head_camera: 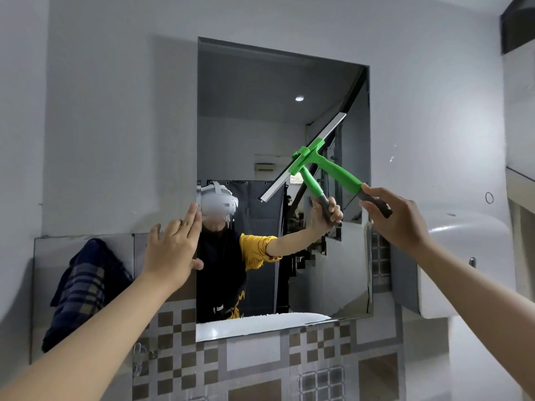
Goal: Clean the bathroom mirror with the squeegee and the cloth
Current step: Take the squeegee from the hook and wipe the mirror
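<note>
The rectangular mirror [260, 111] hangs on the grey wall ahead. My right hand [393, 221] grips the dark end of a green squeegee [338, 169] whose long metal blade lies slanted against the right half of the glass. My left hand [173, 247] rests flat with fingers spread at the mirror's left edge, holding nothing. A dark blue checked cloth [84, 290] hangs over the ledge to the left of the mirror, apart from both hands. The glass reflects a person with a headset and the squeegee.
A white wall-mounted unit [463, 256] juts out to the right of the mirror. Checkered brown and grey tiles [260, 366] cover the wall below. Metal hooks [140, 354] hang under the cloth. A dark ledge [518, 18] sits at the top right.
</note>
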Tool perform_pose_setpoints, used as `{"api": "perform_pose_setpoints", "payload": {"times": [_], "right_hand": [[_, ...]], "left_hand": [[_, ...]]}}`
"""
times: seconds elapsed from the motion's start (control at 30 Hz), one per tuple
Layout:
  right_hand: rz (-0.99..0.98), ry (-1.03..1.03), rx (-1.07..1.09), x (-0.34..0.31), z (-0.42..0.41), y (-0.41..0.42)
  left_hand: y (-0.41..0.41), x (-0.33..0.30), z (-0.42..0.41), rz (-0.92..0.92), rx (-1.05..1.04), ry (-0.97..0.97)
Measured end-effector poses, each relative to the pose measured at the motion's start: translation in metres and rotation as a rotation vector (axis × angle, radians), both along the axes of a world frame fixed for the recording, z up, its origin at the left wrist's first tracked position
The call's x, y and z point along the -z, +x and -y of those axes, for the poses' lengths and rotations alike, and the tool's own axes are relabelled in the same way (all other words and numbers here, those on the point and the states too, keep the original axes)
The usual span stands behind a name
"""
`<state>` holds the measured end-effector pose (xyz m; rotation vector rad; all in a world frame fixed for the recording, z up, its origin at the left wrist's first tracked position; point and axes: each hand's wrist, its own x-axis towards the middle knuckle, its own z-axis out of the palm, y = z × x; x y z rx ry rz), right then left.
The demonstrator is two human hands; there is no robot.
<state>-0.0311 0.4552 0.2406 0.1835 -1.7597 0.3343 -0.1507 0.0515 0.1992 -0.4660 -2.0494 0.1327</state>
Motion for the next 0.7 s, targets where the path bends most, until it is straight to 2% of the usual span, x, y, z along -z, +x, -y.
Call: {"api": "perform_pose_setpoints", "payload": {"times": [0.23,0.43,0.6,0.7], "right_hand": [[0.028,-0.074,0.016,0.011,-0.002,0.016],[0.070,-0.320,0.054,0.042,-0.014,0.032],[0.083,-0.417,-0.028,0.054,0.031,0.030],[0.104,-0.563,-0.050,0.053,0.069,0.028]], "left_hand": [[0.000,0.000,-0.001,0.010,-0.006,0.007],[0.001,-0.001,0.000,0.005,-0.005,-0.024],[0.001,-0.001,-0.002,0.011,-0.014,-0.033],[0.001,0.000,-0.002,0.013,-0.017,-0.026]]}}
